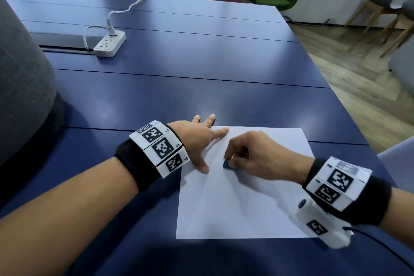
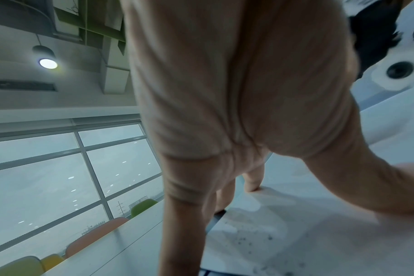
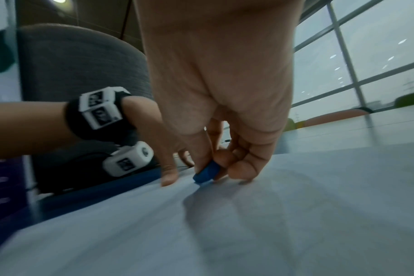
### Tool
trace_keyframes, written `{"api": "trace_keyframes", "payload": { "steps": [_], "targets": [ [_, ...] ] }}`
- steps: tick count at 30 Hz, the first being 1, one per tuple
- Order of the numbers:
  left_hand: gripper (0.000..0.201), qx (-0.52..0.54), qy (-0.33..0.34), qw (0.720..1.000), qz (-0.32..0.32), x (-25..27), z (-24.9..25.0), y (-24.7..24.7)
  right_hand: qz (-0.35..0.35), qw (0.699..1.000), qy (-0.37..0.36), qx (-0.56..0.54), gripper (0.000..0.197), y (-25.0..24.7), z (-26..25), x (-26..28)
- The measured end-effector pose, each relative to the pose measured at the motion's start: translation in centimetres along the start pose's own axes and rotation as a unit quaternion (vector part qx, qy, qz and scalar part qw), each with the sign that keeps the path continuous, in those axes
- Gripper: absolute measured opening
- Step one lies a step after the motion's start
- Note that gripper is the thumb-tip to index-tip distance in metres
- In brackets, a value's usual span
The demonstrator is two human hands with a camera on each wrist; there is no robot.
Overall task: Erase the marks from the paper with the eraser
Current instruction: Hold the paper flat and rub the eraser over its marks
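Currently my left hand [image 1: 197,139] lies flat with straight fingers on the paper's [image 1: 235,204] upper-left corner, evidently to stop it sliding. My right hand [image 1: 251,154] pinches the blue eraser [image 1: 226,164], pressed onto the sheet beside it on the table [image 1: 179,74].

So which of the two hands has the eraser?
The right hand: it pinches the blue eraser against the paper. The left hand only lies flat with spread fingers, pinning the sheet's far left corner.
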State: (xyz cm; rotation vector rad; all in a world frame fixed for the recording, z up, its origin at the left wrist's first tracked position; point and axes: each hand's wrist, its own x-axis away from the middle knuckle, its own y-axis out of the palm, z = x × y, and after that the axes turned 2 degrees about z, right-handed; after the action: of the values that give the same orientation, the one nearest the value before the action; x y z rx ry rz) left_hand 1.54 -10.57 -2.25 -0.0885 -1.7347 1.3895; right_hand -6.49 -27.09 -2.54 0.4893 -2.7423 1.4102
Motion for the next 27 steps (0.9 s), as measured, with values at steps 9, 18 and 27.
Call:
{"api": "trace_keyframes", "payload": {
  "steps": [9, 18, 27],
  "targets": [
    [0.118, -0.004, 0.000, 1.000, 0.004, -0.2, 0.1, 0.1, -0.003, 1.000, -0.008, 0.005, 0.001, 0.0, -0.1, 0.6],
    [0.118, -0.016, 0.000, 1.000, 0.003, -0.1, 0.1, 0.0, -0.018, 1.000, -0.024, 0.006, 0.004, 0.3, -0.5, 1.4],
    [0.119, -0.016, -0.001, 1.000, -0.001, -0.2, 0.0, 0.0, -0.036, 0.999, -0.032, 0.002, 0.006, 0.5, -0.8, 2.3]
  ]
}}
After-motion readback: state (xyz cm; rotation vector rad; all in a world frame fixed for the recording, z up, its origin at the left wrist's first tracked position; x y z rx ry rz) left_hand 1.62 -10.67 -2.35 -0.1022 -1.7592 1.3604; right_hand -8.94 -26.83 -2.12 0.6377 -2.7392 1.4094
